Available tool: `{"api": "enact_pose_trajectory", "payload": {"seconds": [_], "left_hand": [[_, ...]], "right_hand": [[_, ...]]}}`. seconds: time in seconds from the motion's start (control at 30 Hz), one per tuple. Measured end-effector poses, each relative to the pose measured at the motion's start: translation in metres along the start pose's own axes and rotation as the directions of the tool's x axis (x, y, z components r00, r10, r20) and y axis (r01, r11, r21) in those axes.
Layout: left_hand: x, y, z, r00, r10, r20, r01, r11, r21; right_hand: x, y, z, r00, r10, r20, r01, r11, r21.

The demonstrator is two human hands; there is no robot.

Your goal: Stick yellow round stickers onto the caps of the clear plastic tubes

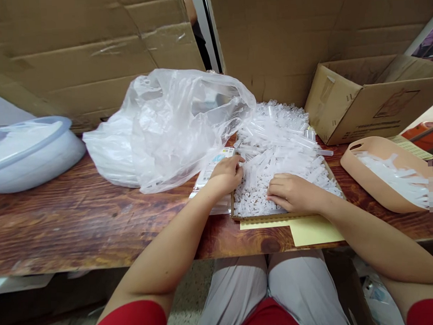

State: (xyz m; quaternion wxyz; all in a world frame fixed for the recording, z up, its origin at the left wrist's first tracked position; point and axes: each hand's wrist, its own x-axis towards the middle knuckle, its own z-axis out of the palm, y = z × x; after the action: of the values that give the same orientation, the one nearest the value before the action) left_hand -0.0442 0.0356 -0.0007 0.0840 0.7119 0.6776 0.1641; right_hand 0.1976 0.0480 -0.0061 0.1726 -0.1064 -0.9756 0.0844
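Left hand (227,175) and right hand (291,193) bent their fingers (276,190) at tubes (290,159) near the table (80,224) front edge — grip indiscernible — and a hard sweep risked spills past the tray (254,217)

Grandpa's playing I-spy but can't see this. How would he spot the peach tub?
Start at the brown wood-patterned table and go to its right side. In front of the open brown cardboard box sits a peach-coloured, rounded tub holding white pieces. Unlike the box, it has curved walls and an oval handle hole.
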Motion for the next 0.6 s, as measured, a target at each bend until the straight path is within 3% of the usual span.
{"api": "enact_pose_trajectory", "payload": {"seconds": [0.6], "left_hand": [[-0.003, -0.0003, 0.0014, 1.0, 0.025, -0.008, -0.025, 0.999, -0.022]], "right_hand": [[0.0003, -0.0011, -0.0024, 0.998, 0.028, 0.052, -0.029, 1.0, 0.007]]}}
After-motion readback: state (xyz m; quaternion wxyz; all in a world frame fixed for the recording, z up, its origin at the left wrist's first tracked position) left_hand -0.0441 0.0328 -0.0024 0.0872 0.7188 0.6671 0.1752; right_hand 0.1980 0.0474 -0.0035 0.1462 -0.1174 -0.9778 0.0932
